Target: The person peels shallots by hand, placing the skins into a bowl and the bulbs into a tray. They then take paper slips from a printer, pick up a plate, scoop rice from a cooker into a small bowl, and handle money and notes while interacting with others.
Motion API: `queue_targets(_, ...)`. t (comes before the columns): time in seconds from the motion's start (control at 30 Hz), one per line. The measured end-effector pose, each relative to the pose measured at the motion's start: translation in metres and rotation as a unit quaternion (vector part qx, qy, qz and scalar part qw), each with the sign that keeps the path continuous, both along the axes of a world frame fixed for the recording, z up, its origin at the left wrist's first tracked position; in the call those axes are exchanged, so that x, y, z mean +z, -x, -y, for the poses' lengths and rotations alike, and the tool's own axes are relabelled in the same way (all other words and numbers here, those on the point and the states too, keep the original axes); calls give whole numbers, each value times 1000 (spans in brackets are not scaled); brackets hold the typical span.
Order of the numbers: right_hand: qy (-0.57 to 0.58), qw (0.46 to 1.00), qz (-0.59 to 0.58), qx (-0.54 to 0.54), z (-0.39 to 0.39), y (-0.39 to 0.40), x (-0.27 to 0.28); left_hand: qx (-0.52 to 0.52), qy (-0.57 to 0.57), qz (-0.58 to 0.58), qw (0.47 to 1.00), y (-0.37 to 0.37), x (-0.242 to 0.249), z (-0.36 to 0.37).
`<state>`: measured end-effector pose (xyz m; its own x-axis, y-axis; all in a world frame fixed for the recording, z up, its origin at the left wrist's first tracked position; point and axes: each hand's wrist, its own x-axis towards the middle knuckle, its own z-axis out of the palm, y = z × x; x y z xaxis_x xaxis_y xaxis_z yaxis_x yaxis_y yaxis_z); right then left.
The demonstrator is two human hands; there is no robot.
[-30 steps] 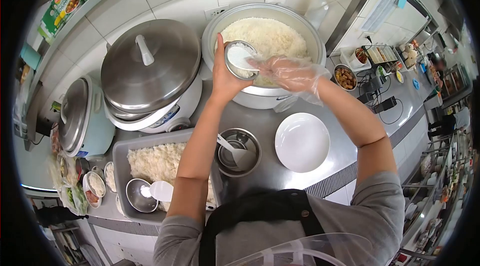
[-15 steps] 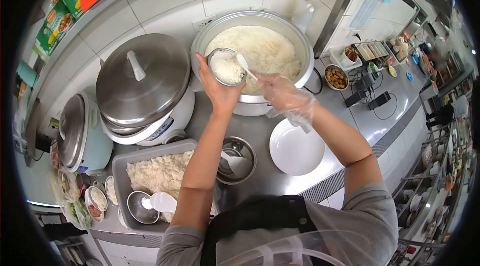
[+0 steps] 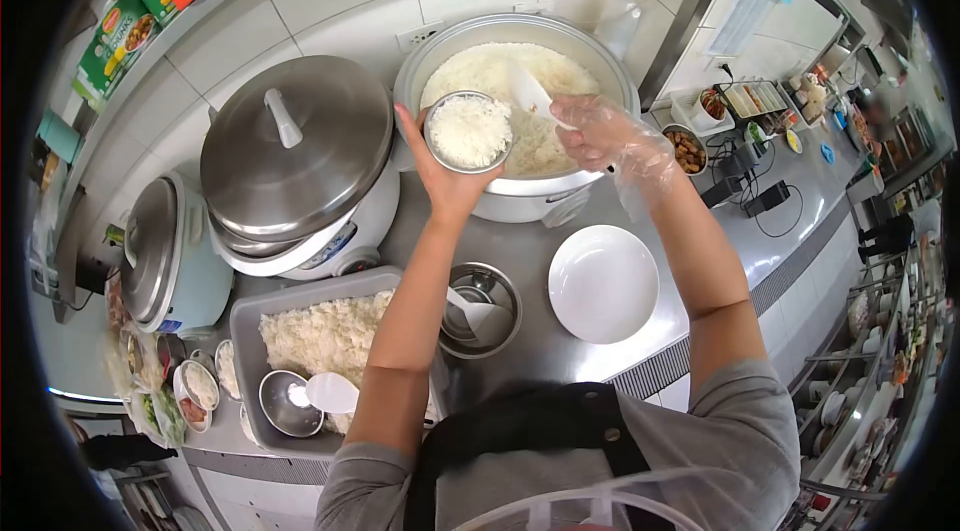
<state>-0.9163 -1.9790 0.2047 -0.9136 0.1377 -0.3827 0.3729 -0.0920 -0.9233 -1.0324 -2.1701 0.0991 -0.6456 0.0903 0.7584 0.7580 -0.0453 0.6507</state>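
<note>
My left hand (image 3: 448,179) grips a small metal bowl (image 3: 440,153) filled with white rice (image 3: 471,129), held over the near rim of a large rice cooker (image 3: 407,61). In my right hand (image 3: 592,131), which wears a clear plastic glove, is a white rice paddle (image 3: 529,91). Its blade is over the cooked rice (image 3: 475,61) in the cooker, just right of the bowl. Below, a round white plate (image 3: 603,284) lies on the steel counter. Left of the plate, a metal basin (image 3: 512,331) holds another white paddle (image 3: 486,319).
A lidded rice cooker (image 3: 310,151) and a smaller one (image 3: 180,261) stand at left. A grey tub (image 3: 250,351) of rice holds an empty metal bowl (image 3: 285,401) and a paddle (image 3: 333,393). At right are a bowl of cubed food (image 3: 686,149) and black chargers with cables (image 3: 768,199).
The paddle has moved from the bowl's edge rightward and up over the cooker's rice. My right hand has shifted right. The rice in the bowl now looks fuller and mounded.
</note>
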Motion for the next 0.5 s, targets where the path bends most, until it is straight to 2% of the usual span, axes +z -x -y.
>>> queue_targets(0.07,22,1000,1,8,11,0,2,-9,-12,31,999,-2,-5,-1)
queue_targets(0.1,-153,985,-52,58,29,-5,1,-8,-8,35,999,-2,-8,-2)
queue_targets(0.13,-321,936,-102,106,43,-8,3,18,0,15,1000,0,-10,-3)
queue_targets(0.2,-342,926,-70,143,49,-8,5,39,17,3,999,-2,-14,0)
queue_targets(0.27,-235,958,-37,159,48,-6,3,47,58,-59,995,0,-14,7)
queue_targets(0.3,-180,969,-30,167,47,-10,5,27,35,-62,997,6,-22,10)
queue_targets(0.33,-178,969,-27,168,40,-7,4,27,37,-59,997,8,-22,13)
queue_targets(0.4,-359,871,-174,287,19,5,-1,49,50,-16,997,6,-20,22)
queue_targets(0.43,-356,873,-170,288,8,13,-3,61,34,-5,998,9,-20,22)
queue_targets(0.5,-463,849,-99,233,-18,33,-1,74,9,16,997,14,-16,28)
